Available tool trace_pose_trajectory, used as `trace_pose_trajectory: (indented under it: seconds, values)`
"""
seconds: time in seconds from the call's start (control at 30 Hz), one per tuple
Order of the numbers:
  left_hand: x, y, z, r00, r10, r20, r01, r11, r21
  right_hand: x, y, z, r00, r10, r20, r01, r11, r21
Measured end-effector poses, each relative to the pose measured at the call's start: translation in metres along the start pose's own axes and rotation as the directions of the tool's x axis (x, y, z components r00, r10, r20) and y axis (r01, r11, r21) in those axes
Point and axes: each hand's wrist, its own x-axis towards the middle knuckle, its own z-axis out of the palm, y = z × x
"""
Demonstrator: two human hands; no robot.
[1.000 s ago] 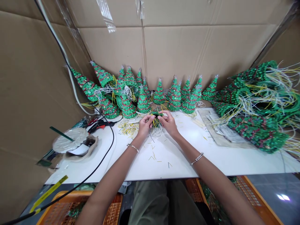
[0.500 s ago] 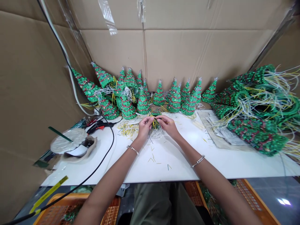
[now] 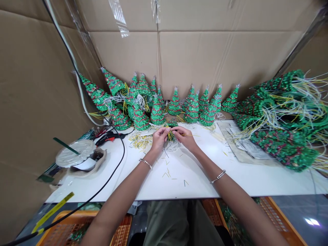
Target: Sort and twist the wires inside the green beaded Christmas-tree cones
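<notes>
Pinching wires (image 3: 170,136), seemingly, well inside table edge (image 3: 176,196)

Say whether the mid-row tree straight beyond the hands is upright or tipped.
Upright: the mid-row tree has its narrow tip pointing up and its wide end down.

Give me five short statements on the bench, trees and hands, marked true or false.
1. The left hand and right hand pinch thin yellow wires. True.
2. The black-and-red handheld tool lies right of the hands. False: left of them.
3. A silver metal bangle circles each wrist. True.
4. The perforated plastic baskets below the flat white table are blue. False: orange.
5. Green tinsel trees with red garlands stand before a brown cardboard wall. True.
</notes>
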Motion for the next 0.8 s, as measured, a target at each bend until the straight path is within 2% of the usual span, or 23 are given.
trace_pose_trajectory:
  seconds: [0.23, 0.47, 0.6, 0.7, 0.8]
  values:
    - [-0.002, 0.004, 0.002, 0.999, -0.041, -0.007, 0.041, 0.998, -0.045, 0.000, -0.004, -0.001, 1.000, 0.018, -0.013, -0.018, 1.000, 0.012]
    - [-0.001, 0.007, -0.002, 0.994, -0.100, -0.032, 0.096, 0.989, -0.110, 0.001, -0.005, -0.001, 0.994, 0.019, -0.109, 0.000, 0.984, 0.179]
    - [0.000, 0.005, -0.005, 0.998, -0.069, 0.005, 0.069, 0.991, -0.115, 0.004, 0.002, -0.001, 0.984, 0.033, -0.174, 0.006, 0.976, 0.217]
    - [0.001, 0.005, -0.005, 0.998, -0.030, 0.056, 0.034, 0.997, -0.075, 0.004, 0.004, -0.001, 0.977, 0.055, -0.205, 0.006, 0.959, 0.285]
    - [0.001, 0.006, -0.004, 0.998, 0.005, 0.064, -0.003, 1.000, -0.027, 0.004, 0.002, 0.002, 0.975, 0.059, -0.213, 0.003, 0.961, 0.276]
